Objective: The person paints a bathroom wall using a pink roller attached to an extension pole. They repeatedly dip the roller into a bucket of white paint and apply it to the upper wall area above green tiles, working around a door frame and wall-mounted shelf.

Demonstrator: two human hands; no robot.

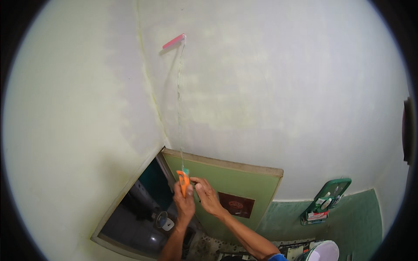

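A long thin pole (179, 100) rises from an orange handle (184, 182) up to a pink paint roller (173, 41) pressed on the pale wall high up near the corner. My left hand (183, 202) is shut around the orange handle from below. My right hand (204, 194) grips the same handle from the right side. Both forearms come up from the lower edge. Behind the hands stands an open green door (244, 182) with a dark brown plaque on it.
An open doorway (139, 209) at lower left shows a dark room with a round metal object. A green wall rack (326, 201) with small items hangs at lower right. A white bucket (324, 251) sits at the bottom edge. The wall corner (150, 82) runs up.
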